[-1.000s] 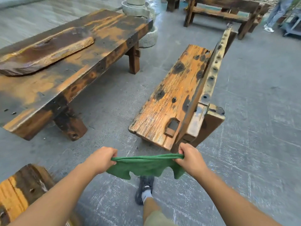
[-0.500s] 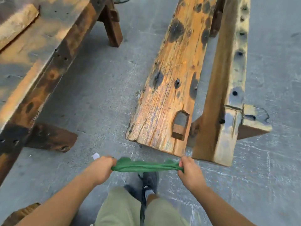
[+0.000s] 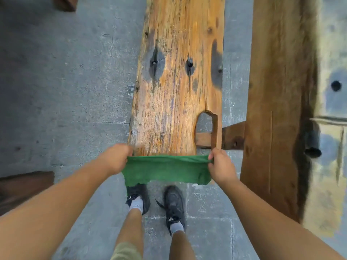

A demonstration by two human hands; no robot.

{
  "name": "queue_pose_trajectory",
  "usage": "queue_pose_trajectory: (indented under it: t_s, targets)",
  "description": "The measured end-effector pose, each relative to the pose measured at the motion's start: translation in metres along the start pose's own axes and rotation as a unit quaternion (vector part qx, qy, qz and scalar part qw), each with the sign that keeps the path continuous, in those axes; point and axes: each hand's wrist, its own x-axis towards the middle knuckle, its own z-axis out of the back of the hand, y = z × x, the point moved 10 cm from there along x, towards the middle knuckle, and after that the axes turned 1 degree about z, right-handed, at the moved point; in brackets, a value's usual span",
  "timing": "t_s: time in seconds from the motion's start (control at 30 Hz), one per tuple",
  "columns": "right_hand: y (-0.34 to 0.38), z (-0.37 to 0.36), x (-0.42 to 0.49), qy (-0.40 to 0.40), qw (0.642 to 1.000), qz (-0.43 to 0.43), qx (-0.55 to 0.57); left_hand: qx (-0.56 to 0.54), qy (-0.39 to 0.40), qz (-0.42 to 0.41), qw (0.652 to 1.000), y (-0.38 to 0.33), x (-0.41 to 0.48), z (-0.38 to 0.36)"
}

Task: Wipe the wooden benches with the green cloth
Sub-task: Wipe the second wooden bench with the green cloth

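Observation:
A green cloth (image 3: 166,170) is stretched flat between my two hands, hanging just in front of the near end of a worn orange-brown bench seat (image 3: 178,81). My left hand (image 3: 114,161) grips the cloth's left edge, and my right hand (image 3: 221,168) pinches its right corner. The cloth's top edge lies level with the seat's near end; whether it touches the wood I cannot tell. The bench's tall backrest plank (image 3: 277,102) rises at the right. A rectangular notch (image 3: 205,124) is cut in the seat near my right hand.
Grey concrete floor (image 3: 65,87) spreads to the left. My two black shoes (image 3: 174,203) stand right below the cloth. A dark wooden leg (image 3: 24,186) of another bench shows at the lower left edge, and another leg (image 3: 64,3) at the top left.
I have stepped up to the bench end and now look straight down on it. The cloth, bunched into a thin band half a second ago, now hangs wider between my hands.

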Motion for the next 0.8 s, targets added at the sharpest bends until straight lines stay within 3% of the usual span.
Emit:
queue_pose_trajectory:
  t_s: [0.17, 0.33, 0.47, 0.53, 0.63, 0.8]
  targets:
    - [-0.003, -0.026, 0.082, -0.044, 0.998, -0.011, 0.031, 0.009, -0.084, 0.017, 0.996, 0.020, 0.091, 0.013]
    - [-0.024, -0.060, 0.118, -0.097, 0.994, -0.020, 0.043, 0.026, -0.193, 0.078, 0.978, 0.042, 0.115, 0.013]
    - [-0.012, -0.064, 0.082, -0.219, 0.975, 0.031, 0.029, -0.129, -0.298, 0.128, 0.937, 0.060, 0.085, -0.005]
    - [0.001, -0.080, 0.054, -0.233, 0.970, 0.049, 0.042, -0.203, -0.338, 0.128, 0.910, 0.056, 0.061, -0.020]
    - [0.012, -0.122, 0.030, -0.180, 0.982, 0.018, 0.055, -0.241, -0.318, 0.119, 0.909, 0.029, 0.038, -0.059]
    - [0.029, -0.167, 0.033, -0.120, 0.993, -0.013, -0.016, -0.147, -0.189, 0.140, 0.961, -0.010, 0.056, -0.131]
